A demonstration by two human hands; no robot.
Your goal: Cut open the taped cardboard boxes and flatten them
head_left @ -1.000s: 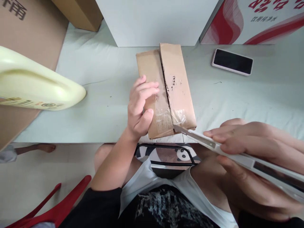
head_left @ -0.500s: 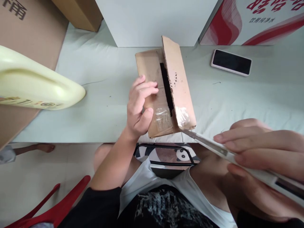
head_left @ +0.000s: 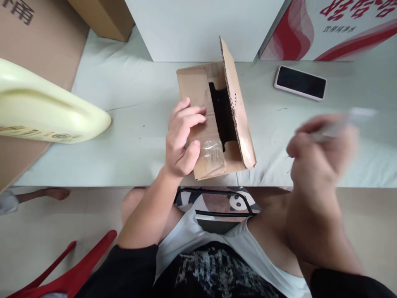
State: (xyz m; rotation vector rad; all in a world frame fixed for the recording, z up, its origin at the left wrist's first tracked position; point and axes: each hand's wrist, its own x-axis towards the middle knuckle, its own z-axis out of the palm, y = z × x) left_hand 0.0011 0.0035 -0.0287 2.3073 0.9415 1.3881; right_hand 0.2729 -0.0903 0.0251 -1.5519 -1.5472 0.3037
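Observation:
A small brown cardboard box (head_left: 198,89) sits on the cloth-covered table, clear tape stuck to its front corner. Its right flap (head_left: 239,111) stands raised, and a dark gap shows the inside, whose contents I cannot make out. My left hand (head_left: 182,136) holds the box at its left side, thumb and fingers bent over the left flap. To the right of the box, apart from it, my right hand (head_left: 316,153) is closed around a white utility knife (head_left: 333,129). Hand and knife are smeared by motion, and the blade cannot be made out clearly.
A phone (head_left: 300,82) lies beyond my right hand. At the left a pale yellow bottle (head_left: 52,107) lies before a large carton (head_left: 46,49). A white box (head_left: 204,29) and a red-and-white carton (head_left: 297,33) stand at the back. A red chair (head_left: 89,256) is below left.
My right hand has drawn the knife away from the box's front right corner, up and back to the right. The right flap has tilted up, widening the gap. My left hand stays put.

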